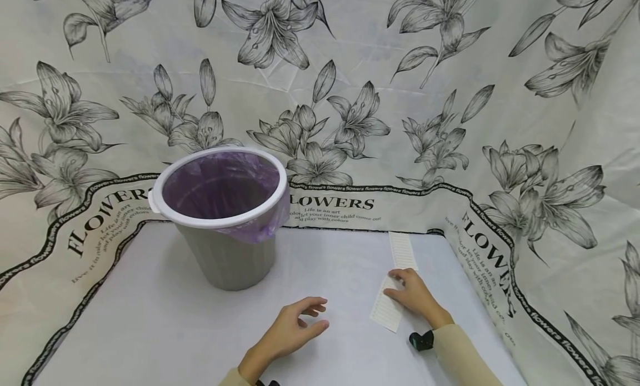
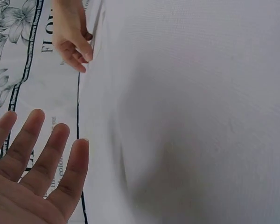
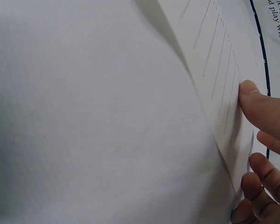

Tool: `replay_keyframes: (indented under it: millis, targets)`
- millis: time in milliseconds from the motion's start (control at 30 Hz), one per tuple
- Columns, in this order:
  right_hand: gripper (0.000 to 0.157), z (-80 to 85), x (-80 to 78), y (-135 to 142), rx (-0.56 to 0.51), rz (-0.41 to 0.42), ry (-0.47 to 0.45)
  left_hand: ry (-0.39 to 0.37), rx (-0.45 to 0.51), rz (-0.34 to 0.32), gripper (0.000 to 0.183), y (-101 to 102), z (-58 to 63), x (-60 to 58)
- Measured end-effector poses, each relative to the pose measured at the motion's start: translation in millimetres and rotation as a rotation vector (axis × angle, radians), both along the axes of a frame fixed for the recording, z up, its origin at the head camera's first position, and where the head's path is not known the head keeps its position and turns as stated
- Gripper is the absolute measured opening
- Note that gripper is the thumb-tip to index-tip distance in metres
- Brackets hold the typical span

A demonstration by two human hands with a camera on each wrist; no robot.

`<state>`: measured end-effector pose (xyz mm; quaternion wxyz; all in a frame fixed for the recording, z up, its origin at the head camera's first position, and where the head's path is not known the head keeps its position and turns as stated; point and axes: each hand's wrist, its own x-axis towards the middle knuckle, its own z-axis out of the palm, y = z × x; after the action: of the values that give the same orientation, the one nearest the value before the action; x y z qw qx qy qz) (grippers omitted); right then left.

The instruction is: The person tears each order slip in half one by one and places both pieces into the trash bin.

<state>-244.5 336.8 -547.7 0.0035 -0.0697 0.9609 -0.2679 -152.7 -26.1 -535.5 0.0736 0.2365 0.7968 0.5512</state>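
Note:
My right hand [image 1: 419, 298] holds a narrow white lined paper strip [image 1: 385, 312] by its far end, at the right of the table. In the right wrist view the thumb [image 3: 250, 91] rests at the strip's edge, with the other fingers curled by its end. A second lined paper strip [image 1: 401, 249] lies just beyond that hand, towards the back edge. My left hand [image 1: 294, 326] hovers to the left of the papers, holding nothing. Its fingers [image 2: 47, 163] are spread and relaxed in the left wrist view.
A grey waste bin [image 1: 227, 258] with a white rim stands at the back left, lined with a purple plastic bag [image 1: 255, 230]. White cloth [image 1: 175, 341] covers the table. A flower-printed curtain [image 1: 320, 119] encloses the back and sides.

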Motion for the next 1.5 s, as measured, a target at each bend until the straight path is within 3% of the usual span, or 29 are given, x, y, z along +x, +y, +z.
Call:
replay_keyframes:
  millis: [233, 567, 867, 1033, 1500]
  targets:
    - [0.049, 6.9, -1.6, -8.8, 0.015, -0.044, -0.085, 0.013, -0.035, 0.006, 0.052, 13.7, -6.3, -10.1]
    - [0.035, 14.3, 0.2, -21.2, -0.010, -0.074, -0.185, 0.056, -0.101, 0.024, 0.052, 29.3, -5.3, -22.8]
    - [0.017, 14.9, 7.6, -35.8, -0.028, -0.006, -0.115, 0.088, -0.159, 0.019, 0.051, 43.9, -6.1, -39.9]
    - [0.003, 7.8, 7.0, -42.4, -0.118, 0.050, -0.076, 0.105, -0.181, 0.009, 0.051, 47.9, -7.7, -47.0]
    - [0.007, 4.6, 12.2, -69.6, -0.339, 0.130, -0.009, 0.149, -0.223, 0.081, 0.052, 54.2, -14.5, -53.7]
